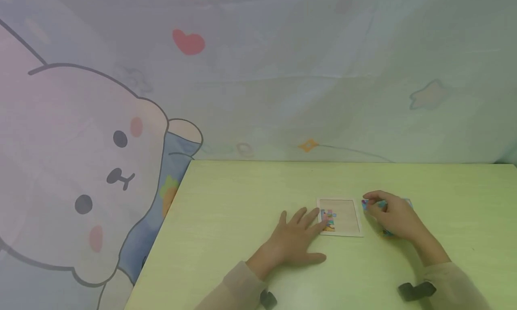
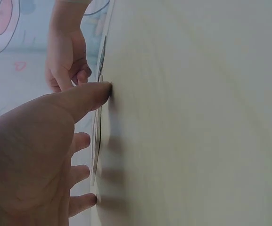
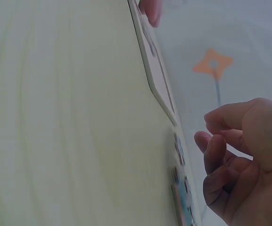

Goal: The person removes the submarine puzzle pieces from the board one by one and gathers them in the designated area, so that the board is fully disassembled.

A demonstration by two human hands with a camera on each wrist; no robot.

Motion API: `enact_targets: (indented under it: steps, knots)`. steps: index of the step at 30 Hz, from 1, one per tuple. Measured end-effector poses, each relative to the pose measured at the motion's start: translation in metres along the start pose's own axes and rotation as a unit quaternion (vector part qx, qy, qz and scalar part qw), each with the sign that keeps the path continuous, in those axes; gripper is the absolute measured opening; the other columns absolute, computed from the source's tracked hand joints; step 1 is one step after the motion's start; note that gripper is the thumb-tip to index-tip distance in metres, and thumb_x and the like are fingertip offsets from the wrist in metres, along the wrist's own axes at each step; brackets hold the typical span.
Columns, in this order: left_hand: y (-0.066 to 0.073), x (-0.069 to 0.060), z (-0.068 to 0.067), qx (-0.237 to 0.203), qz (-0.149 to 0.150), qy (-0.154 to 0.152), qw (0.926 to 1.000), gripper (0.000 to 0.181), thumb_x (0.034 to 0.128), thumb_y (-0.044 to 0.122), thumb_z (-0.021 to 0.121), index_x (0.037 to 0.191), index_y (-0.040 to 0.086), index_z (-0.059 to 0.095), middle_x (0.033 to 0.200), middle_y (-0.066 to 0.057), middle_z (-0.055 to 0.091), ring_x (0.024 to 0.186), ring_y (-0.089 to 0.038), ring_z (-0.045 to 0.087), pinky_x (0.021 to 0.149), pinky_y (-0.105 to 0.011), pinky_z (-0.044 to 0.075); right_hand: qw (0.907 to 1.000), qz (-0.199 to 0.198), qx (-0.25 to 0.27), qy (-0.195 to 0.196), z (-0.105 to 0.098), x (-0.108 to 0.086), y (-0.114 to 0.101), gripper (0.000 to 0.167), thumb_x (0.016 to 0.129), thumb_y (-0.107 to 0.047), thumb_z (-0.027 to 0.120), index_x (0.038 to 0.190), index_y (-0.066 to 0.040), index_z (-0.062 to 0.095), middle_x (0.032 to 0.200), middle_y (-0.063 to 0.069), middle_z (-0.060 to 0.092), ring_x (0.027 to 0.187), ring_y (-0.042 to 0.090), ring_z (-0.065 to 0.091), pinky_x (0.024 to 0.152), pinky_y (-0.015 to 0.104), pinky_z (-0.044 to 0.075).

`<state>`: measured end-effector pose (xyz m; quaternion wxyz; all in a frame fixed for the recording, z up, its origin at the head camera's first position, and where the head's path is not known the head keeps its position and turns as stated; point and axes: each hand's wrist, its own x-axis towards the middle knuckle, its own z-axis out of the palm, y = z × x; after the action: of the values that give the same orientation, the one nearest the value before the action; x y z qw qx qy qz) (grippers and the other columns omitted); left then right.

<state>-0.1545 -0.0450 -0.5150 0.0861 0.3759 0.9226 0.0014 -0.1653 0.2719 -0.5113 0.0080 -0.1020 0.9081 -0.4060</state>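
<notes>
A shallow puzzle tray [image 1: 359, 218] with a pale rim lies on the table, several joined picture pieces [image 1: 328, 220] along its left side. My left hand [image 1: 296, 240] is spread, with fingertips over the tray's left edge and the thumb on the table. In the left wrist view, the thumb [image 2: 91, 99] touches the tabletop. To the tray's right, my right hand [image 1: 393, 216] hovers over loose colourful puzzle pieces [image 1: 407, 201], partly covering them. The right wrist view shows this hand [image 3: 249, 165] loosely bent above the loose pieces [image 3: 183, 200], nothing visible between thumb and fingers.
The light yellow-green table [image 1: 242, 202] reaches back to a hanging cloth [image 1: 282, 99] printed with hearts and stars. A large cartoon bear [image 1: 101, 166] is printed on the left. A dark strap piece [image 1: 417, 291] sits at the right sleeve.
</notes>
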Motion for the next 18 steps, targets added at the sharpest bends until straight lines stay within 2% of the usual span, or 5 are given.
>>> enact_targets:
  steps: [7,12,14,18]
  knots:
    - [0.007,-0.012,-0.004,0.009,0.010,-0.008,0.9999,0.082,0.0965,0.075,0.046,0.166,0.041,0.019,0.174,0.004,0.010,0.158,-0.031,0.015,0.113,-0.072,0.027,0.9997,0.021,0.000,-0.015,0.023,0.007,-0.019,0.030,0.101,-0.026,0.068,0.127,-0.010,0.069,0.110,0.004,0.070,0.070,0.015,0.057,0.057,0.029,0.048]
    - [0.010,-0.015,-0.003,0.019,0.011,-0.010,0.9997,0.080,0.0972,0.076,0.043,0.166,0.042,0.019,0.174,0.005,0.009,0.158,-0.031,0.014,0.113,-0.072,0.028,0.9992,0.024,0.010,-0.029,0.039,0.010,-0.033,0.033,0.098,-0.028,0.070,0.127,-0.011,0.070,0.111,0.001,0.069,0.065,0.015,0.053,0.056,0.030,0.046]
    - [0.010,-0.016,-0.004,0.018,0.011,-0.012,0.9997,0.080,0.0974,0.075,0.043,0.166,0.042,0.020,0.174,0.005,0.009,0.158,-0.031,0.014,0.112,-0.072,0.028,0.9990,0.026,0.004,-0.035,0.044,0.012,-0.038,0.036,0.098,-0.032,0.070,0.128,-0.011,0.070,0.113,0.001,0.069,0.070,0.015,0.055,0.061,0.031,0.046]
    - [0.010,-0.017,-0.004,0.020,0.007,-0.014,0.9997,0.079,0.0971,0.076,0.043,0.165,0.043,0.021,0.174,0.007,0.009,0.158,-0.030,0.015,0.112,-0.072,0.028,0.9984,0.036,-0.010,-0.042,0.055,0.017,-0.043,0.042,0.099,-0.039,0.069,0.130,-0.010,0.069,0.115,0.004,0.070,0.090,0.019,0.063,0.077,0.040,0.051]
